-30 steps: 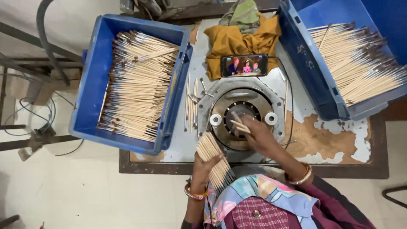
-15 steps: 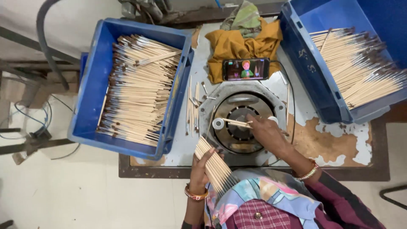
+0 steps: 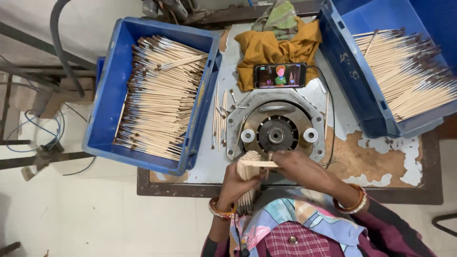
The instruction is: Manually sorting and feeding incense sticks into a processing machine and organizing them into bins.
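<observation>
Now my right hand (image 3: 297,166) has come back from the round metal machine (image 3: 277,133) to the bundle of thin wooden sticks (image 3: 248,178), its fingers pinching one stick crosswise over the bundle's top; half a second ago it held a stick out over the machine's centre. My left hand (image 3: 235,185) is closed around the bundle just in front of the machine, holding it more upright than before. The machine's dark hub and two white rollers, earlier partly covered by my hand, now show in full. The bundle's lower end runs down against my patterned clothing, and I cannot tell where it stops. Left of the machine sits a blue crate of sticks (image 3: 157,100); right of it another blue crate (image 3: 366,95), cut off by the frame edge. Behind the machine a phone (image 3: 280,75) leans on a mustard cloth (image 3: 271,47).
</observation>
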